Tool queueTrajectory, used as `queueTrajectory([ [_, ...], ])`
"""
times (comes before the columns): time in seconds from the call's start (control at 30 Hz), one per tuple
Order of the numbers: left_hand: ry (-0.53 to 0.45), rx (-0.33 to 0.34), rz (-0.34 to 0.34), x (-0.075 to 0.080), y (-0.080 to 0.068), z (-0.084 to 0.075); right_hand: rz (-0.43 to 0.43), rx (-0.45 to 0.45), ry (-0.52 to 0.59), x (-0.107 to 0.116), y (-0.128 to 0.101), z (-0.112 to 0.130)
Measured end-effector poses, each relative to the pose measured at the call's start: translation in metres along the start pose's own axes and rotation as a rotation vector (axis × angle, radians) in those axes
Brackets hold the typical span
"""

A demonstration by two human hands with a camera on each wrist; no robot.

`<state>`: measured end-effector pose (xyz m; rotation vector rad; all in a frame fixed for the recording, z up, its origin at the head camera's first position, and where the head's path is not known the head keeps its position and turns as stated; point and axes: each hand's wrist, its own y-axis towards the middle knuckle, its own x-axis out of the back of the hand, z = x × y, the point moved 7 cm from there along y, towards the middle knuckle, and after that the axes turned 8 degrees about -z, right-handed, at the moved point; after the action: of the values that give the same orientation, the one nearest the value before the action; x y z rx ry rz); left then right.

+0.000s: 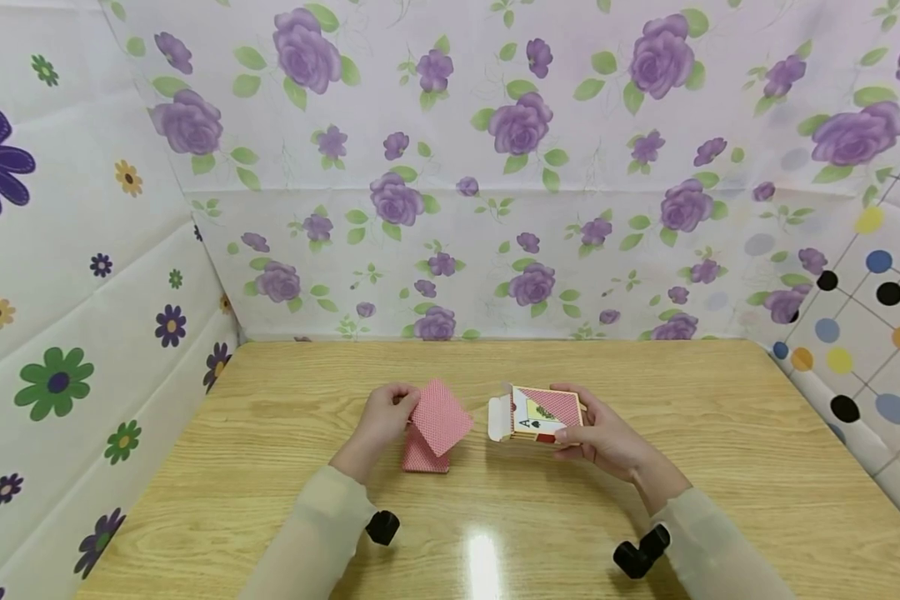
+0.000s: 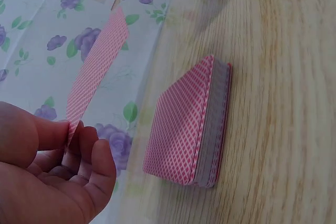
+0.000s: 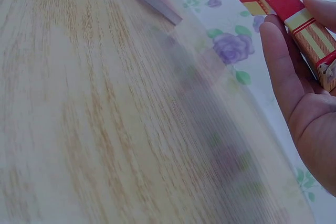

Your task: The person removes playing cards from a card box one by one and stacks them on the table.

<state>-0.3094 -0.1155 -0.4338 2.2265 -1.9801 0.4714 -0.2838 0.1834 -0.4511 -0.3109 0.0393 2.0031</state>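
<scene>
Now my left hand (image 1: 385, 414) pinches one card (image 1: 440, 416) above the deck (image 2: 190, 124) on the surface (image 1: 720, 433); my right hand (image 1: 598, 435) grips the open box (image 1: 534, 413).

Lighting: bright, even, from overhead; white glare patch on the table (image 1: 483, 560) near the front edge; soft, faint shadows. Head view sharp, walls bowed at the edges. Both wrist views hazy, washed out, smeared across the wood grain.
</scene>
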Motion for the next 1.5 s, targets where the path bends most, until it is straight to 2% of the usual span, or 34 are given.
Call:
queueTrajectory([
  [0.27, 0.087, -0.009, 0.022, 0.002, 0.002, -0.003, 0.014, 0.008, 0.006, 0.000, 0.000, -0.001],
  [0.77, 0.345, -0.121, 0.130, -0.005, 0.009, -0.002, 0.007, -0.001, 0.000, -0.001, 0.001, -0.002],
  [0.97, 0.432, -0.213, 0.123, -0.010, 0.013, -0.004, 0.008, -0.003, 0.001, -0.001, 0.001, -0.002],
  [1.17, 0.505, -0.325, 0.084, -0.014, 0.015, -0.007, 0.011, -0.001, 0.006, 0.000, 0.001, -0.002],
  [1.33, 0.547, -0.350, 0.083, -0.017, 0.016, -0.006, 0.005, -0.002, 0.004, 0.000, 0.001, -0.003],
  [1.5, 0.584, -0.339, 0.093, -0.020, 0.017, -0.004, 0.008, -0.002, 0.007, 0.000, 0.001, -0.002],
])
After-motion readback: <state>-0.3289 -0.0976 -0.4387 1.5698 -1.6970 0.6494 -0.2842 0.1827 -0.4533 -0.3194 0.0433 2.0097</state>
